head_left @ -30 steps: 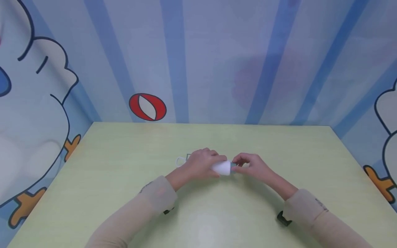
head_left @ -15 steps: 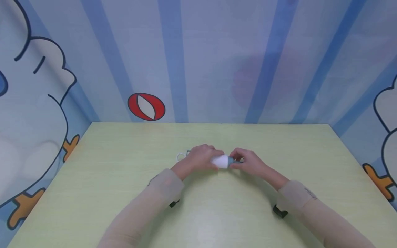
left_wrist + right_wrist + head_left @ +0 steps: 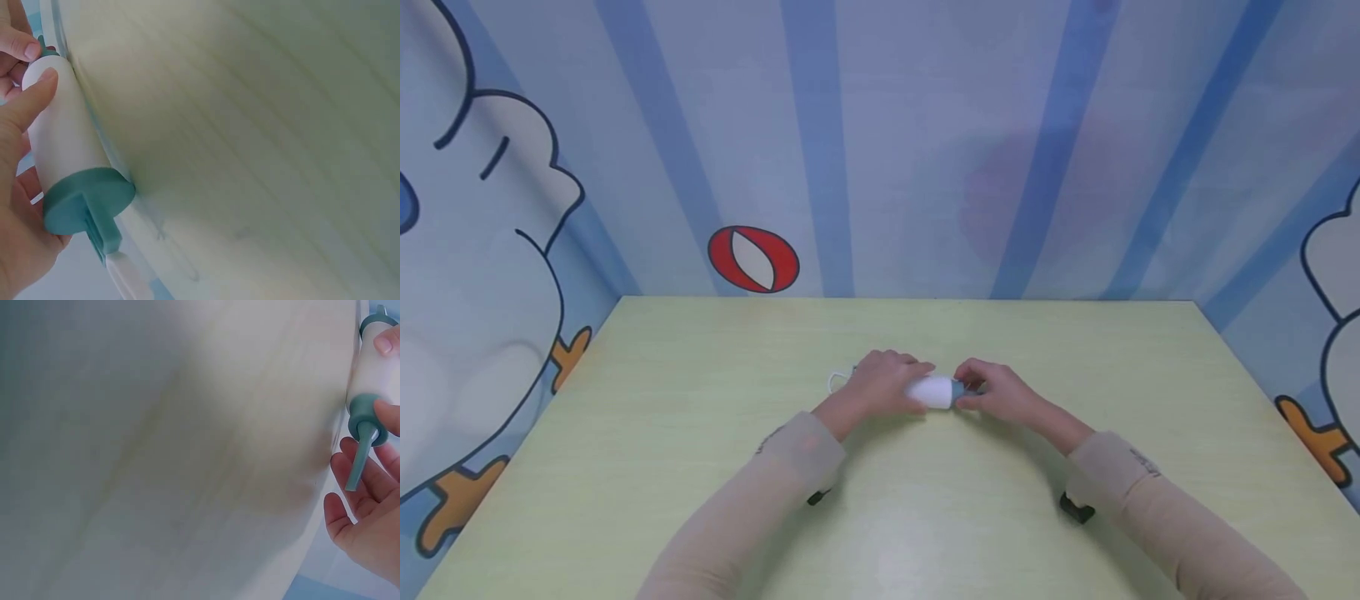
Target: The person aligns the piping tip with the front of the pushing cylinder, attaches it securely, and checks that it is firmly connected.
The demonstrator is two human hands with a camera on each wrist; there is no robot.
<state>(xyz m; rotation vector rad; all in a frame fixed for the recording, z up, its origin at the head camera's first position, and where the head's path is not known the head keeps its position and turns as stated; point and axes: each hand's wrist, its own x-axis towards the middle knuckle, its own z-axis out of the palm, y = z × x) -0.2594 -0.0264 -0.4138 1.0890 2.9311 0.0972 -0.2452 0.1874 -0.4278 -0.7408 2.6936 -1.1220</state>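
A white cylinder point(image 3: 931, 392) with teal ends lies on its side close over the table, spanning both hands. My left hand point(image 3: 880, 385) grips its body, the thumb along the white side. At its left end, the left wrist view shows a wide teal disc point(image 3: 87, 190) with a fin and a white piece point(image 3: 128, 276) hanging from it. My right hand point(image 3: 1006, 395) pinches the teal collar point(image 3: 362, 407) at the other end, thumb on top. A narrow teal strip point(image 3: 360, 465) sticks out of that collar past the fingers.
The pale yellow-green table point(image 3: 895, 508) reaches back to a blue striped backdrop point(image 3: 910, 150) with printed cartoon shapes. A thin white loop point(image 3: 835, 382) shows beyond the left hand. Dark devices sit under both sleeve cuffs point(image 3: 1105, 479).
Both hands have shifted slightly away from the body with the cylinder, mostly in the first half second. The grips look much the same; since then only small movement shows.
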